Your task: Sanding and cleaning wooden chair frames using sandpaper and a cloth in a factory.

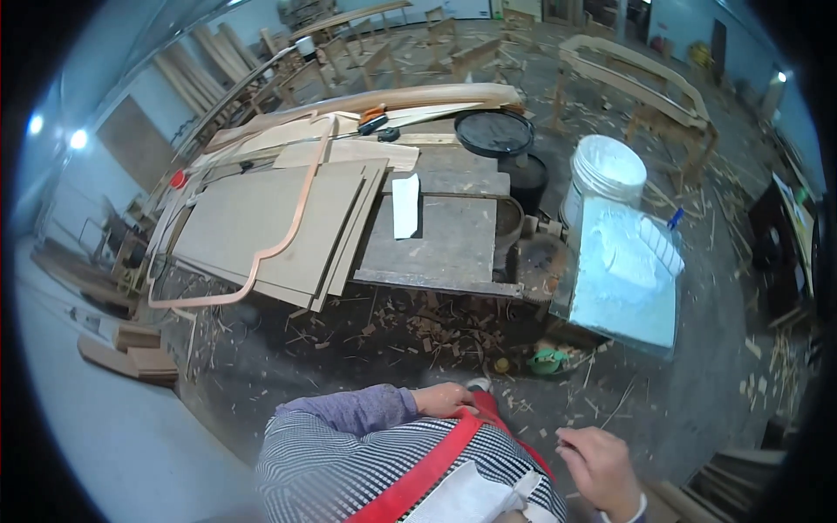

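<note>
My left hand (445,399) lies against the red apron (490,410) at my front, its sleeve purple; its fingertips are hidden at the cloth. My right hand (597,471) hangs in the air at the lower right, fingers curled in toward the thumb; anything between them is too small to make out. Ahead stands a workbench (436,253). On it lie a white folded strip (405,207), stacked thin brown boards (261,218) and a curved wooden frame piece (305,196). To the right, a board smeared with white paste (623,279) carries a white roller-like piece (663,246).
A white bucket (608,166) stands behind the pasted board, beside a black round lid (494,132). A saw-like orange-handled tool (373,118) lies among long boards at the back. Wood shavings (436,336) litter the floor. Wooden trestles (641,74) stand farther off.
</note>
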Motion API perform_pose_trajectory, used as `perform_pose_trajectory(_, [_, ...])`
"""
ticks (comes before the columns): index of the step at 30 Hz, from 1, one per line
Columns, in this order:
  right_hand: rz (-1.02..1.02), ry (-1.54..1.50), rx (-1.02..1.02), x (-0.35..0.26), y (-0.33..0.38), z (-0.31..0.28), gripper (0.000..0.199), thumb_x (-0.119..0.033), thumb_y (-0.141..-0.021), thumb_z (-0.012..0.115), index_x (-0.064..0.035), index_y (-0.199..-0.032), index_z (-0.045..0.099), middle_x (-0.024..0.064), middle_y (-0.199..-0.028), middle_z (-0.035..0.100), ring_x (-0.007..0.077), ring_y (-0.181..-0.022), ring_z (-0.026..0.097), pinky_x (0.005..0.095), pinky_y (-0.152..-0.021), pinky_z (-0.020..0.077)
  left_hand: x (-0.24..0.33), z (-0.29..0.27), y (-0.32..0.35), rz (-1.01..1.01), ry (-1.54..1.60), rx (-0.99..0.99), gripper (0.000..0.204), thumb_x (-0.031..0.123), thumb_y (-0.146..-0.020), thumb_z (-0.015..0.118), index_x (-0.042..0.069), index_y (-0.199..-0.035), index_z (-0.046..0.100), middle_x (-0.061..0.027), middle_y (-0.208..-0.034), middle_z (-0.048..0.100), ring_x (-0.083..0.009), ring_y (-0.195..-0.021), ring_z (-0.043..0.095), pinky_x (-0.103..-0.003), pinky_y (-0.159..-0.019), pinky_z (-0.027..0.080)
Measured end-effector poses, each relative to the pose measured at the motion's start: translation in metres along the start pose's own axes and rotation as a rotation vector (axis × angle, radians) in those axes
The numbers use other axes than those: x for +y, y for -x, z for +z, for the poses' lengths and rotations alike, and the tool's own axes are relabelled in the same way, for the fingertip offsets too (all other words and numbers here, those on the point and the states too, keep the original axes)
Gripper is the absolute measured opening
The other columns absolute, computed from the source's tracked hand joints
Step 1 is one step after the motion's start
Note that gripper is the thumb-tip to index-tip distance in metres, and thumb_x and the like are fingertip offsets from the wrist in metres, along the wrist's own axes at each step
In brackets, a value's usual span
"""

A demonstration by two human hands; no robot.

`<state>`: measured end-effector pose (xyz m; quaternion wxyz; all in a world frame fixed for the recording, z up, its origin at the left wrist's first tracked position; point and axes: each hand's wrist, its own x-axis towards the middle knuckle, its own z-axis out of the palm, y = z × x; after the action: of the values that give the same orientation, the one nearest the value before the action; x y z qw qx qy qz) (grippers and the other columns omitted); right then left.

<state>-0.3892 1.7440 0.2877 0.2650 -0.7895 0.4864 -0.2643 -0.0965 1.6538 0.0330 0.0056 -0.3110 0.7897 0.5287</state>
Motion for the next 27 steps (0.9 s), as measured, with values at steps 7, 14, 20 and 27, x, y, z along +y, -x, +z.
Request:
perform_pose_trajectory(7, [0.191, -0.237, -0.160, 0.122, 0.008, 0.017, 0.011, -0.008, -0.088, 0.061, -0.0003, -0.093, 0.067, 0.0156, -0.082, 0.067, 0.0264, -0.073, 0.069, 0.0348, -0.064, 0.0533, -0.016, 0.014, -0.050, -0.179, 0.053, -0.027, 0.042, 0.039, -0.095, 0.055, 0.002, -0.112, 0.066, -0.0227, -0.105, 0.068, -0.0375, -0.100, 0.065, -0.043, -0.086, 0.050])
perform_pose_trajectory(14, [0.523, -0.377, -0.082, 0.221, 0.052, -0.012, 0.012, -0.011, -0.088, 0.066, 0.0000, -0.091, 0.064, 0.0154, -0.079, 0.066, 0.0216, -0.068, 0.067, 0.0322, -0.061, 0.0502, 0.007, 0.025, -0.201, -0.009, 0.091, -0.098, 0.038, 0.037, -0.093, 0.056, 0.004, -0.109, 0.068, -0.0205, -0.100, 0.070, -0.0367, -0.094, 0.067, -0.044, -0.082, 0.051])
perform_pose_trajectory(20, [0.867, -0.395, 0.188, 0.283, 0.130, -0.018, 0.015, -0.011, -0.087, 0.071, 0.0001, -0.085, 0.062, 0.0084, -0.065, 0.062, 0.0114, -0.063, 0.056, 0.0297, -0.057, 0.0462, 0.061, -0.002, -0.299, 0.031, -0.138, -0.225, 0.033, 0.033, -0.089, 0.060, 0.004, -0.100, 0.071, -0.0210, -0.092, 0.069, -0.0377, -0.088, 0.066, -0.045, -0.077, 0.051])
perform_pose_trajectory(27, [0.855, -0.499, 0.340, 0.393, 0.227, -0.016, 0.018, -0.010, -0.087, 0.069, -0.0002, -0.076, 0.058, 0.0074, -0.064, 0.058, 0.0100, -0.065, 0.053, 0.0300, -0.057, 0.0439, 0.126, 0.027, -0.396, 0.138, -0.253, -0.185, 0.030, 0.028, -0.087, 0.059, 0.000, -0.093, 0.069, -0.0229, -0.087, 0.067, -0.0402, -0.084, 0.065, -0.048, -0.075, 0.050])
